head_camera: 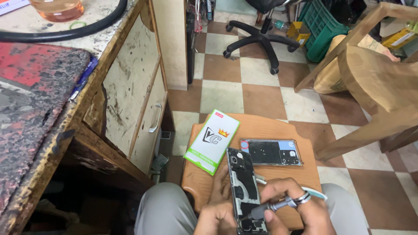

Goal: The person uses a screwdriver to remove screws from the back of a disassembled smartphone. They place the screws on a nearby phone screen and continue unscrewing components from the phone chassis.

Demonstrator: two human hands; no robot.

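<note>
The left hand point(217, 213) grips an opened phone point(244, 191) while the right hand point(296, 209) clasps a screwdriver point(270, 206) to its lower board, the removed back cover point(271, 152) and green-white box point(212, 141) lying just beyond, reassembly apparently undone.

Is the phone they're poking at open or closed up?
Open. The phone has no back cover, so its inner parts show. The left hand steadies it while the right hand holds a screwdriver to it.
</note>
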